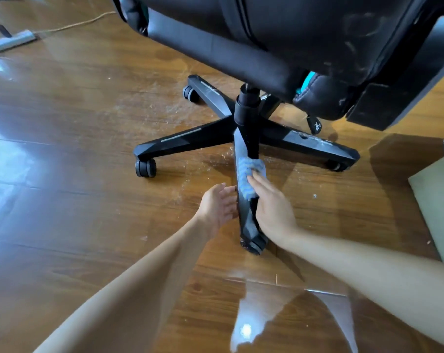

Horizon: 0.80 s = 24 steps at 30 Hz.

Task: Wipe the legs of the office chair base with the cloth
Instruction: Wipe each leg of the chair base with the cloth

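Note:
A black office chair stands on its five-legged base [190, 138], each leg ending in a castor. The nearest leg [245, 212] points toward me. A blue and white striped cloth [246, 174] is draped over that leg near its middle. My right hand [272, 210] presses the cloth against the leg's right side with fingers laid over it. My left hand [219, 206] is open beside the leg's left side, fingertips at or just touching it. The chair seat [266, 34] hides the far part of the base.
Glossy wooden floor [75, 161] with dust and crumbs scattered around the base. A grey power strip with a cable [12, 42] lies at far left. A pale green mat or board [437, 205] lies at the right edge. A dark block [384, 105] stands behind the chair.

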Each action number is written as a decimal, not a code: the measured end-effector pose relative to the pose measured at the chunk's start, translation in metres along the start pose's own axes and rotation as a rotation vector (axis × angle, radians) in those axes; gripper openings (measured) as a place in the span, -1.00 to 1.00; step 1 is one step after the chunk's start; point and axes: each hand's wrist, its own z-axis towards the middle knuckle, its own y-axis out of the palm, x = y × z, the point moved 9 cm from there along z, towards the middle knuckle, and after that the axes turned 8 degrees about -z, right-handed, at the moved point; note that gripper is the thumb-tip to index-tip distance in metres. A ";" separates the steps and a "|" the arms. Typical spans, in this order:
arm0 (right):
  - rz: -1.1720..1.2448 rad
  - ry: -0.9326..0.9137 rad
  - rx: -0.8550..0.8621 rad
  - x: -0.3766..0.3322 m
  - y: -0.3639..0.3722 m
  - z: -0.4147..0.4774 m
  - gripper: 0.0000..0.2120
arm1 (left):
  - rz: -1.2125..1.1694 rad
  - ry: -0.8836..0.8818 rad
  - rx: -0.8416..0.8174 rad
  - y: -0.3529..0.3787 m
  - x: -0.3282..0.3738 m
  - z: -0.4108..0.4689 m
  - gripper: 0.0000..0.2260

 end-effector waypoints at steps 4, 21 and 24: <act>0.062 -0.078 -0.076 -0.001 0.011 -0.069 -0.36 | 0.031 0.005 0.003 -0.011 0.000 0.005 -0.51; -0.389 -0.419 -0.168 -0.022 0.014 -0.006 -0.39 | 0.239 0.267 0.252 -0.015 0.025 -0.004 -0.73; -0.407 -0.553 -0.231 -0.027 0.020 -0.054 -0.42 | 0.278 0.341 0.403 -0.020 0.032 -0.012 -0.70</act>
